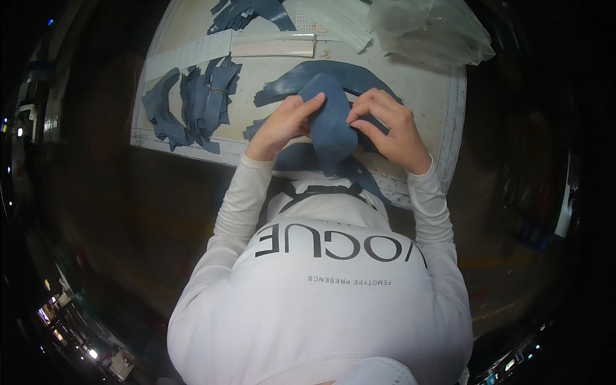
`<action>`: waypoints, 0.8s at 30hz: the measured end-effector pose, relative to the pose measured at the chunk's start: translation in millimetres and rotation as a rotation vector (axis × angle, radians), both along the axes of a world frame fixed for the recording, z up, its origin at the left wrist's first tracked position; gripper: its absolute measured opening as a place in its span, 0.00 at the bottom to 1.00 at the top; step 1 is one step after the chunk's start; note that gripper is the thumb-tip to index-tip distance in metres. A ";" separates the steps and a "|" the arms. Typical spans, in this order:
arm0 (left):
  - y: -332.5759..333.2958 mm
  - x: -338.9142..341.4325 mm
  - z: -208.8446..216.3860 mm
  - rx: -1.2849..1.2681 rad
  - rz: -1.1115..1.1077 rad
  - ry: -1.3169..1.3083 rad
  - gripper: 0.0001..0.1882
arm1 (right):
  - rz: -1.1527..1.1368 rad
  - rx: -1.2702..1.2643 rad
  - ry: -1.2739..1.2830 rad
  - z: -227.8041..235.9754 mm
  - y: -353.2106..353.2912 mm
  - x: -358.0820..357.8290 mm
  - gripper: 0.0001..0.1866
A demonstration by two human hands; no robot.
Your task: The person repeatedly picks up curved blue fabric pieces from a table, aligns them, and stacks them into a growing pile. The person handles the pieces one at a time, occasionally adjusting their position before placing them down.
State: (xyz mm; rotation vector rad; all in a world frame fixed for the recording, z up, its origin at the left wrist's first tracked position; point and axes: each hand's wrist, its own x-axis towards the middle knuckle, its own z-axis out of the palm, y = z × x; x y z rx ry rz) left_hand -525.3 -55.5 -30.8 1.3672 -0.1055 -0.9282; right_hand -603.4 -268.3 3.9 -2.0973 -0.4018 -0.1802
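Observation:
Between my hands, over the near part of the table, is a blue-grey cut piece (pixel 330 122) of smooth sheet material. My left hand (pixel 287 122) grips its left edge, thumb on top and fingers underneath. At the right edge of the piece, my right hand (pixel 389 127) pinches with thumb and forefinger. Behind it lies a stack of curved blue-grey pieces (pixel 295 80). More curved pieces (pixel 296 157) lie close to my body, partly hidden by the held piece and my arms.
On the table's left are curved pieces (pixel 168 109) and a banded bundle (pixel 218 90). More blue-grey pieces (pixel 273 13) lie at the back, near pale flat strips (pixel 273 46). A clear plastic bag (pixel 430 29) sits at the back right of the white table (pixel 443 122).

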 end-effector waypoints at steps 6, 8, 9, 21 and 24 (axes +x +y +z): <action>0.9 1.6 8.0 0.071 0.035 -0.008 0.23 | 0.057 -0.104 -0.032 -1.0 11.7 1.7 0.04; 0.2 2.0 8.2 0.085 0.042 -0.006 0.23 | 0.047 -0.125 -0.053 -3.1 13.8 2.4 0.04; -0.1 1.7 8.1 0.092 0.046 -0.007 0.23 | 0.040 -0.136 -0.059 -4.0 14.7 2.3 0.04; 2.2 3.5 -5.4 0.027 0.012 0.009 0.23 | -0.291 0.008 -0.178 -23.0 28.7 -0.7 0.11; -4.3 -6.0 -10.2 -0.206 0.270 0.030 0.24 | -0.380 0.416 0.048 -41.8 31.4 2.4 0.09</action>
